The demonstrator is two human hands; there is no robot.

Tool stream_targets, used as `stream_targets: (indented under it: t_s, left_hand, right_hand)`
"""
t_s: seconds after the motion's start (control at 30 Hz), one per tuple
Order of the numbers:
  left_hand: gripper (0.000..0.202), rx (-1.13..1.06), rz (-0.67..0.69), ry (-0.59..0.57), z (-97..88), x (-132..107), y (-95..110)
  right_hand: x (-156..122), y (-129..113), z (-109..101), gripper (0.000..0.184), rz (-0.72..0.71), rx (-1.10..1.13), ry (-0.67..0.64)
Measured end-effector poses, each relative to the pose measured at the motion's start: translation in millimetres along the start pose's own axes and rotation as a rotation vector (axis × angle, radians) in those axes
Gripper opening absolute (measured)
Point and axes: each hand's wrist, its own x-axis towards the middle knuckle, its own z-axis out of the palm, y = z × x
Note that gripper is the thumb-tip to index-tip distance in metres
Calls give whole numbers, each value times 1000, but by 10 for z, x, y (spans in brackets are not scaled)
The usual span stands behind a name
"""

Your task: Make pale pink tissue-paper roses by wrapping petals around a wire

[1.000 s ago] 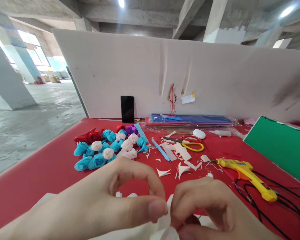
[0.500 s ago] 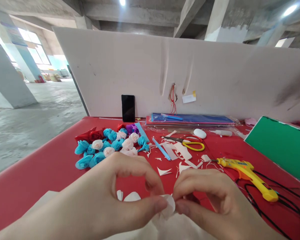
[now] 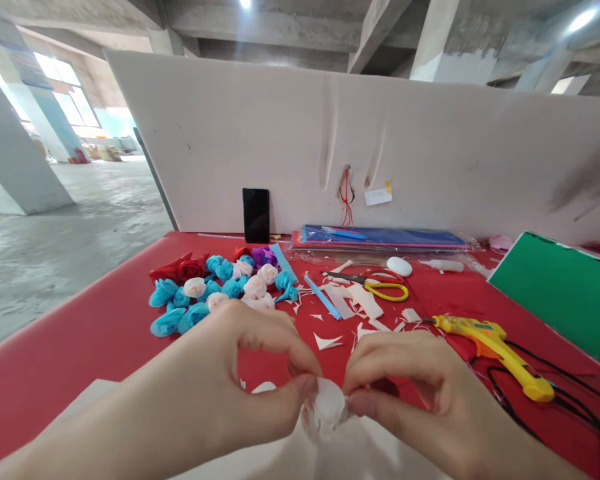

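Between both hands, low in the middle of the head view, is a small curled piece of white paper [image 3: 329,405]. My left hand [image 3: 260,380] pinches its left side between thumb and forefinger. On the other side my right hand [image 3: 405,393] pinches its right edge the same way, fingers closed. Beneath the hands lies a larger white sheet [image 3: 280,460]. Some white paper petals [image 3: 264,387] show partly behind my left thumb. Beyond my left hand sits a cluster of paper roses [image 3: 195,288] in blue, pale pink, red and purple.
A yellow glue gun [image 3: 500,353] with black cable lies at right. Scissors [image 3: 387,290], a blue pen [image 3: 323,297] and paper scraps [image 3: 365,300] are scattered ahead. A phone [image 3: 256,215] leans on the white board [image 3: 255,133]. A green board [image 3: 560,293] stands right.
Both hands keep their pinch and have shifted slightly. The curled white paper has moved a little up and left, with more of its round edge showing between the fingers.
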Motion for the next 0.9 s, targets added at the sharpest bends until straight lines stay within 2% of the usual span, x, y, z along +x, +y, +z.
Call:
stream_targets:
  t_s: [0.27, 0.37, 0.47, 0.57, 0.63, 0.9]
  left_hand:
    - [17, -197, -99, -53, 40, -27, 33]
    - [14, -210, 8, 32, 45, -30, 35]
    - [20, -119, 234, 124, 35, -37, 19]
    - [13, -23, 360, 104, 39, -61, -7]
    - [8, 6, 352, 92, 65, -91, -26]
    - [18, 91, 325, 179, 192, -208, -72]
  right_hand:
    - [38, 161, -106, 12, 15, 467, -178]
    - [46, 261, -94, 12, 83, 726, -243]
    - [52, 356, -55, 11, 183, 920, -273]
    - [49, 408, -14, 17, 232, 969, -288]
    - [44, 417, 9, 21, 263, 989, -297]
    - [24, 437, 97, 17, 277, 1050, -331]
